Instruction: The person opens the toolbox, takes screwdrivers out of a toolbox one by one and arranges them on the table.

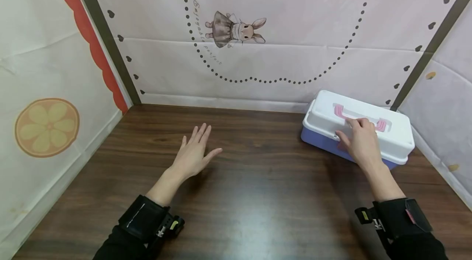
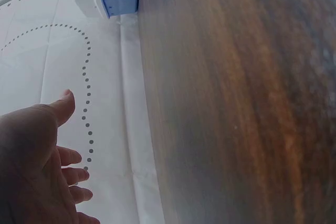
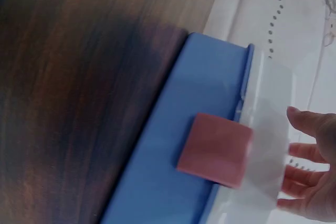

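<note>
A storage box with a white lid (image 1: 396, 128) and a blue-purple base (image 1: 321, 141) stands at the right of the table, turned at an angle. Its pink carrying handle (image 1: 381, 125) lies in a recess on top, the middle of it covered by my right hand (image 1: 361, 141). The fingers of that hand are loosely bent at the handle, with the thumb over the lid's front edge. In the right wrist view, a pink latch (image 3: 216, 149) spans base and lid. My left hand (image 1: 191, 157) is held over the brown table, fingers spread, with nothing in it.
The dark wooden table (image 1: 250, 178) is bordered by white printed cloth walls. The back wall (image 1: 295, 14) carries a rabbit figure (image 1: 236, 30) and a dotted curve. An orange-slice print (image 1: 47, 128) marks the left wall. The box stands near the back right corner.
</note>
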{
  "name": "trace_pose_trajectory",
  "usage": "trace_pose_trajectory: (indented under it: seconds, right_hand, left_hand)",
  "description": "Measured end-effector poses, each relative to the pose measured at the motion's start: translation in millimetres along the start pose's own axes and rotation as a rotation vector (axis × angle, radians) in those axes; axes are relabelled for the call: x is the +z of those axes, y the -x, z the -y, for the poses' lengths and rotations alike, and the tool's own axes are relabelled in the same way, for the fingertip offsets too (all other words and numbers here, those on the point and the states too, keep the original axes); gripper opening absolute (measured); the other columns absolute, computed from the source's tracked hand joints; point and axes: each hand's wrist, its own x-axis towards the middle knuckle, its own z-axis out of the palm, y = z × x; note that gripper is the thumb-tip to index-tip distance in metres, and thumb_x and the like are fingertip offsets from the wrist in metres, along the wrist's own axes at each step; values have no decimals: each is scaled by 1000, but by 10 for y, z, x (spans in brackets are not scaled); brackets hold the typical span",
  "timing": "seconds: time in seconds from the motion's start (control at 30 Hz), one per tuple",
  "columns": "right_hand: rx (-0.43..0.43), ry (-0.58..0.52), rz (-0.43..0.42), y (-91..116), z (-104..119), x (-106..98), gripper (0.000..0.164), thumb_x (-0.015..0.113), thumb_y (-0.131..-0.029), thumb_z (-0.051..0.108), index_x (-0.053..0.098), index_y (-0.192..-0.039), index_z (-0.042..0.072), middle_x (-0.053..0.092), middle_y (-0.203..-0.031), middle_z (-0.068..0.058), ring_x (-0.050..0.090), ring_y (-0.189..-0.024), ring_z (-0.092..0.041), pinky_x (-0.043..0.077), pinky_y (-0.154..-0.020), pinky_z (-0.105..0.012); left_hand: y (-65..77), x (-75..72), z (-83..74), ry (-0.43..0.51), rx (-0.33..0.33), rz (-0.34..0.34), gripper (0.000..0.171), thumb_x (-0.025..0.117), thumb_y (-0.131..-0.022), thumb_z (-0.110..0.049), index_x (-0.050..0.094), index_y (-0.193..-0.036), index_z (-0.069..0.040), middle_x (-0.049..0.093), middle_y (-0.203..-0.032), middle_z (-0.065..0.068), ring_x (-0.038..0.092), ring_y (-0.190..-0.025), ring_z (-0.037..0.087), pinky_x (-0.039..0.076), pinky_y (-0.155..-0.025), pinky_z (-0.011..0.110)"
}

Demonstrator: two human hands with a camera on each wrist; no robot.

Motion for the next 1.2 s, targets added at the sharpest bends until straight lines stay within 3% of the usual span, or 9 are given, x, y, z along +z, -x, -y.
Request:
trace_pose_trajectory:
  seconds: [0.3,0.57,0.87,1.0,1.2]
  right_hand:
    - [27,-89,-156,-33,-117,128,30,68,-76,6,59,-99,-11,48,-90,-28,41,-89,-43,29,-76,-50]
    - [29,-167,-256,-29,-169,228,25,69,-74,1,60,-94,-9,50,-87,-26,42,-88,-43,27,-77,-51]
    - [11,-182,-292,48,-26,286,25,70,-72,2,60,-92,-9,51,-86,-26,42,-85,-43,26,-72,-52]
    - [11,-170,-292,81,42,286,25,70,-72,3,59,-91,-9,50,-86,-26,42,-85,-43,26,-72,-52]
    - [-5,-165,-288,156,159,299,25,70,-72,4,57,-90,-8,50,-85,-24,42,-85,-42,26,-70,-53]
  left_hand:
    - [-19,-2,-12,21,2,-23,75,40,-89,-50,13,-141,-4,9,-146,15,4,-132,31,9,-100,57]
    - [-118,33,-125,72,49,-106,70,51,-88,-38,22,-138,2,17,-143,20,11,-132,32,15,-102,51]
    - [-281,102,-413,131,150,-216,60,59,-85,-29,36,-131,3,34,-134,19,35,-121,30,34,-96,41]
    - [-378,181,-574,160,208,-203,60,60,-84,-29,37,-131,0,35,-134,16,39,-119,27,38,-92,37]
    - [-512,284,-802,207,287,-157,60,59,-85,-30,35,-133,-2,32,-137,13,36,-122,24,36,-94,34]
